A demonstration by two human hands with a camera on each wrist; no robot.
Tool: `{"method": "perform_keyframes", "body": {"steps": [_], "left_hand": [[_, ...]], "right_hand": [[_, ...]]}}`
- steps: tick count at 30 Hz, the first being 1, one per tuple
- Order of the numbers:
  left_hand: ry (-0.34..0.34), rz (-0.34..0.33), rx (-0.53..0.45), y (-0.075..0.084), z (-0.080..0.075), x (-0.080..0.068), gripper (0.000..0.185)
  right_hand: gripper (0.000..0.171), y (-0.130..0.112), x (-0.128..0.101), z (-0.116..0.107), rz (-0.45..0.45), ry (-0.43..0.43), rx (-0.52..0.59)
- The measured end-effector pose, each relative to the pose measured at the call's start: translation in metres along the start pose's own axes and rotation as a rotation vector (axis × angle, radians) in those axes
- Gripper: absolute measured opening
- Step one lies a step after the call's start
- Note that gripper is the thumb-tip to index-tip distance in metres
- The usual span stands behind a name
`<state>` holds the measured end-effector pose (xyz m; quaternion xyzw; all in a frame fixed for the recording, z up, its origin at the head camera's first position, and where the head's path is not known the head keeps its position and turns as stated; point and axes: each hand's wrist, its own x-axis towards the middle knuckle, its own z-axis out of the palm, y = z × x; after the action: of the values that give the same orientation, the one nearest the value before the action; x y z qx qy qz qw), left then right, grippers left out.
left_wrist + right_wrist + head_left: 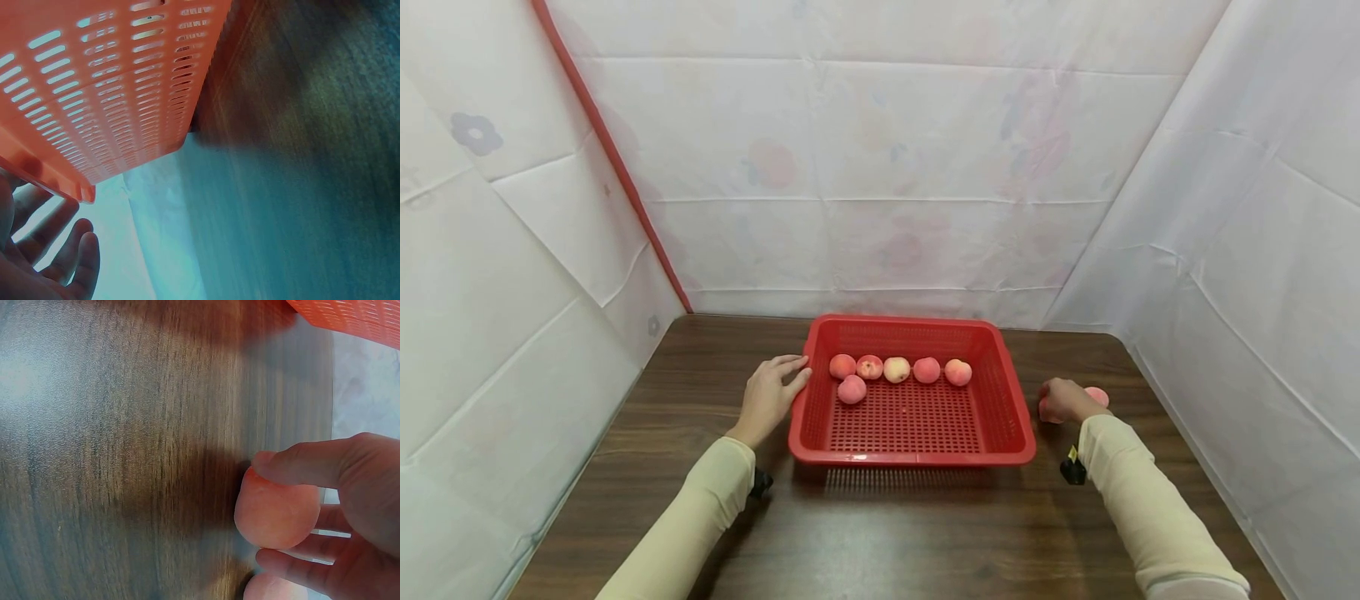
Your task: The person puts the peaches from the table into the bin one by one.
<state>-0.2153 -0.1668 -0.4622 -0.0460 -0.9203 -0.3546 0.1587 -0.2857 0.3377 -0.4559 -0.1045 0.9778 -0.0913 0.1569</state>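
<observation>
Left hand [769, 393] — forearm in a cream sleeve reaching from the near left, wrist low on the table [700, 517]; fingers straight and together, their tips resting against the left rim of the basket [917, 458]; nothing is gripped; the left wrist view shows the fingers [59, 250] loosely extended just beside the slotted wall. Right hand [1063, 402] — arm in from the near right, hand lying on the table just right of the basket, fingers curled round a peach [275, 512]; the right wrist view shows a finger across the top of the fruit and other fingers beneath it, the peach at or just above the tabletop — contact cannot be told; a second peach [1097, 395] lies just beyond the hand on its right, and a pink edge shows at the bottom of the wrist view. Basket: red plastic, rectangular, shallow, with sloped perforated walls and a gridded floor; six peaches sit inside, five in a row [898, 369] along the far wall, one [852, 389] nearer at the left. Peaches: round, matt, pale pink to orange. Table: dark wood grain, smooth, slightly glossy. Walls: creased white sheeting [887, 167] with faint floral print; a red strip [613, 167] runs slantwise on the left.
</observation>
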Motion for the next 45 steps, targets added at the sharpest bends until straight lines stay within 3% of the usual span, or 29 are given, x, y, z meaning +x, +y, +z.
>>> {"method": "perform_keyframes", "body": {"steps": [24,38,45], "left_hand": [[-0.012,-0.003,0.016,0.001,-0.001,-0.002,0.038],[0.0,0.005,0.011,0.003,-0.002,-0.002,0.037],[0.001,0.007,0.011,0.004,-0.004,-0.001,0.038]], "right_hand": [[0.031,-0.01,-0.008,-0.025,0.023,0.013,0.114],[0.046,-0.017,-0.004,-0.048,-0.006,0.068,0.043],[0.043,-0.024,-0.001,-0.063,-0.051,0.129,0.027]]}}
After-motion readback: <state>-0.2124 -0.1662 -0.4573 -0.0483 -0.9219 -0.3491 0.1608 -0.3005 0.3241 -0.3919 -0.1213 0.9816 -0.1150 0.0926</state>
